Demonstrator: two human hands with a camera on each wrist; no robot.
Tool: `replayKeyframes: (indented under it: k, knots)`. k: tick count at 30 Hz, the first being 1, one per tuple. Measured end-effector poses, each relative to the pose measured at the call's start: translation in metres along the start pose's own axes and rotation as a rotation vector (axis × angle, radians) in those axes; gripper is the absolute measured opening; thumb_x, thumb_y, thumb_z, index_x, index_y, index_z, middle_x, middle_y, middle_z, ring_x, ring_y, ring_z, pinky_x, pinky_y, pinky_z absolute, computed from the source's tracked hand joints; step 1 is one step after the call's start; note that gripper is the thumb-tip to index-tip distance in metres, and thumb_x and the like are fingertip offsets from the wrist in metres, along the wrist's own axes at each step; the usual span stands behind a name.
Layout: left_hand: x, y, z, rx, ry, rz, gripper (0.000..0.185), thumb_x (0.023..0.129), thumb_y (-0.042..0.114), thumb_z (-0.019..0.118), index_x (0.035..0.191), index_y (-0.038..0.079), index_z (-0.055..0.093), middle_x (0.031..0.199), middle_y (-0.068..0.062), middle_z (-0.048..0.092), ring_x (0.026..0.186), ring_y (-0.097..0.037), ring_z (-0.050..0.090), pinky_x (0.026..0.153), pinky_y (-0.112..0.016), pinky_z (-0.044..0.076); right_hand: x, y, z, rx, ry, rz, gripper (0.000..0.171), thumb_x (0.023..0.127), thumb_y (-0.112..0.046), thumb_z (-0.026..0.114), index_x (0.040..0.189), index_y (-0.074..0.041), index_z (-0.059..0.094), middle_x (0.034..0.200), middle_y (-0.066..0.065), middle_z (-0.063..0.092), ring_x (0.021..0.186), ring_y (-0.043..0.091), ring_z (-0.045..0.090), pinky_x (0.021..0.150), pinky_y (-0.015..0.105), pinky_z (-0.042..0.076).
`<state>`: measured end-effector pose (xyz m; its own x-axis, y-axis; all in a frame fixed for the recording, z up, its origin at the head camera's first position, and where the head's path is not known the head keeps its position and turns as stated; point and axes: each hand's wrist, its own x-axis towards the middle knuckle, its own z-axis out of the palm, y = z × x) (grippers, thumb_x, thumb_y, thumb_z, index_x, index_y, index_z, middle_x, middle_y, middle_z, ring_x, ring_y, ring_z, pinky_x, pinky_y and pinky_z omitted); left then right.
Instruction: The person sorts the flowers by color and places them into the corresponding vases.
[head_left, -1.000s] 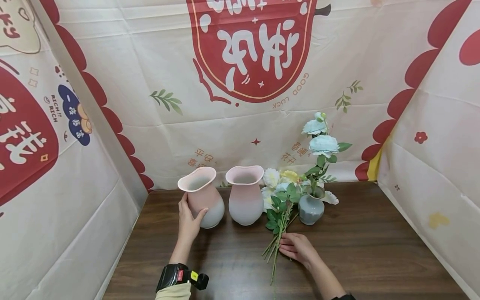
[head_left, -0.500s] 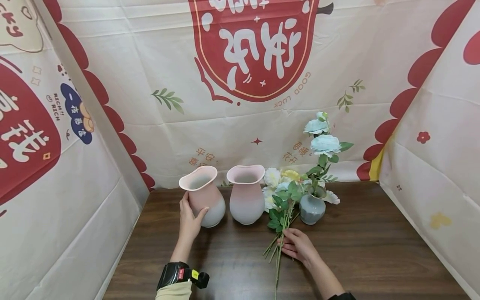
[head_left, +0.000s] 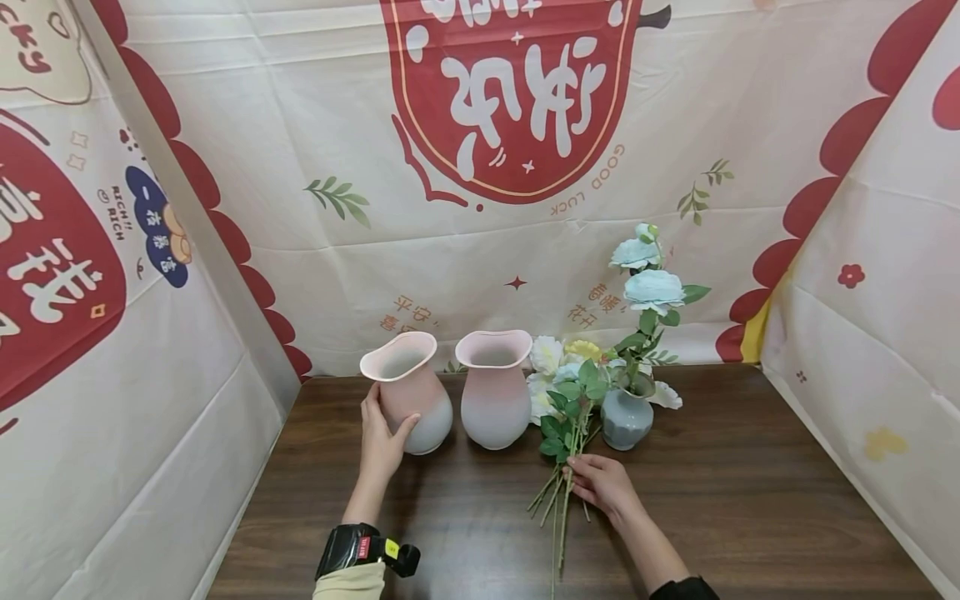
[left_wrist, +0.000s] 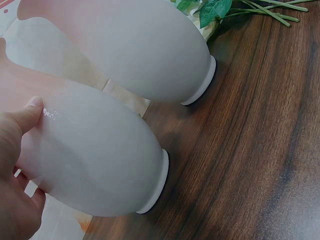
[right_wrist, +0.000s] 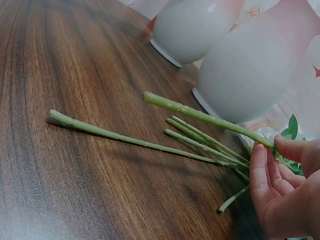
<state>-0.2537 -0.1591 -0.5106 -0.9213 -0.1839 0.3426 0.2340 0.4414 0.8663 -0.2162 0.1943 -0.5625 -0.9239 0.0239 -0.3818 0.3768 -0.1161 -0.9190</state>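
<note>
**Two hands at work among vases and flowers**

Dark wood table (head_left: 750,500), walled by red-and-cream printed cloth (head_left: 525,233): the left hand (head_left: 381,442) wraps thumb and fingers round the left pink vase (head_left: 408,392), which stands upright at the table's back left, just beside a second pink vase (head_left: 493,390). The right hand (head_left: 603,483) pinches one green stem (right_wrist: 200,116) lifted off the wood, from a bunch of flowers (head_left: 566,408) lying just right of the second vase. Beyond the bunch, a small grey vase (head_left: 626,417) holds pale blue flowers (head_left: 651,287).
</note>
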Motion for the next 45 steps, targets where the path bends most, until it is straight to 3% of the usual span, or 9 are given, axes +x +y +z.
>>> replayKeyframes:
  k: [18, 45]
  knots:
    - [0.000, -0.002, 0.001, 0.016, 0.018, 0.008, 0.087, 0.086, 0.015, 0.077, 0.152, -0.005, 0.023, 0.147, -0.030, 0.033, 0.141, -0.046, 0.034, 0.117, -0.058, 0.028, 0.000, -0.003, -0.001, -0.026, -0.021, -0.034, 0.033, 0.098, -0.011, 0.061, 0.122, 0.011, 0.058, 0.089, 0.003, 0.075, 0.077, 0.005, 0.068, 0.069, 0.020, 0.057]
    - [0.000, -0.001, 0.000, 0.011, 0.006, 0.005, 0.088, 0.087, 0.016, 0.077, 0.152, -0.005, 0.022, 0.147, -0.030, 0.033, 0.141, -0.045, 0.034, 0.117, -0.057, 0.028, -0.008, -0.021, 0.007, -0.124, 0.031, -0.113, 0.031, 0.098, -0.008, 0.060, 0.120, 0.013, 0.058, 0.089, 0.005, 0.076, 0.076, 0.006, 0.069, 0.068, 0.022, 0.057]
